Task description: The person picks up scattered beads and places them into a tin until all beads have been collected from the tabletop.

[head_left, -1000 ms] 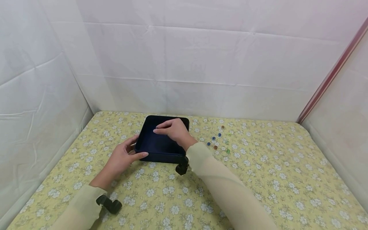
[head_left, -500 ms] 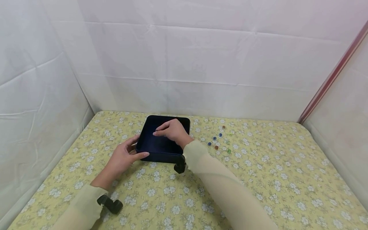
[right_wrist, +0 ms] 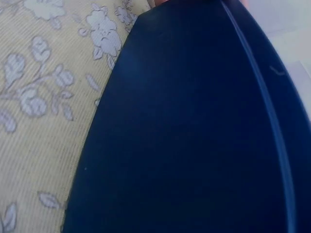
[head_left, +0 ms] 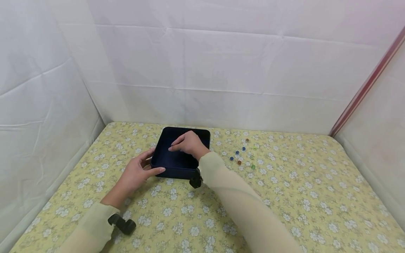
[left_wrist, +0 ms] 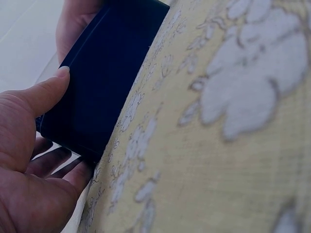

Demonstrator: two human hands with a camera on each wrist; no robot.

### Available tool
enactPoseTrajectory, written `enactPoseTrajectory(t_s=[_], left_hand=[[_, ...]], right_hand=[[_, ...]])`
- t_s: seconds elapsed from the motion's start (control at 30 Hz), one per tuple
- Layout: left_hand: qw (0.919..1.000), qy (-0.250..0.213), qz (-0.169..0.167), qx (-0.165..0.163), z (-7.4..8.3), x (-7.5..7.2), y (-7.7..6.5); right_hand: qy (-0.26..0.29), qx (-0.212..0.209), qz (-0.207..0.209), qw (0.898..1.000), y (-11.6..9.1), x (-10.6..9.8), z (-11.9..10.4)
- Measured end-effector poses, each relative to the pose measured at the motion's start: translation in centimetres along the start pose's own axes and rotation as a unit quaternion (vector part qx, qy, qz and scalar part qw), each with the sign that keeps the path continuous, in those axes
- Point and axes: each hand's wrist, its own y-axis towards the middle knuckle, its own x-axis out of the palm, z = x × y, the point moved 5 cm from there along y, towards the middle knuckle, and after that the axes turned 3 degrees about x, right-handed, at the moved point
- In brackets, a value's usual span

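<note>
A dark navy square tray [head_left: 177,173] with low walls lies on the flowered cloth. My left hand [head_left: 139,170] grips its near left corner, thumb along the front wall and the other fingers at the left side. The left wrist view shows this hand [left_wrist: 39,150] close up, with the fingers by the tray's [left_wrist: 97,82] lower edge. Over the tray's inside is my right hand [head_left: 188,144], thumb and forefinger bent toward each other; I cannot tell whether something small sits between them. In the right wrist view the tray's outer wall [right_wrist: 180,126] hides the right fingers.
Right of the tray lie several small glass pieces: blue [head_left: 237,152], orange-brown [head_left: 239,162] and green [head_left: 253,167]. Yellow flowered cloth [head_left: 300,196] covers the table. White sheets [head_left: 221,63] hang behind and at both sides.
My right hand has moved slightly down and toward me inside the tray. A dark speck at its fingertips earlier no longer shows clearly. The left hand keeps its grip on the tray.
</note>
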Motion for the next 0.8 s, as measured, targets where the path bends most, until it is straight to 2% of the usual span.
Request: enactPoseTrajectory(t_s=[0.43,0.63,0.8], left_hand=[[1.0000,-0.003,-0.001,-0.005,0.14,-0.06,0.15],[0.9999,-0.005,-0.002,-0.009,0.09,-0.12,0.08],[0.9999,-0.008,-0.003,-0.006,0.09,-0.09,-0.02]], right_hand=[[-0.070,0.021,0.004,0.997,0.57,0.09,-0.22],[-0.116,0.013,0.012,0.993,0.82,0.34,-0.34],[-0.134,0.004,0.012,0.991,0.83,0.56,-0.41]])
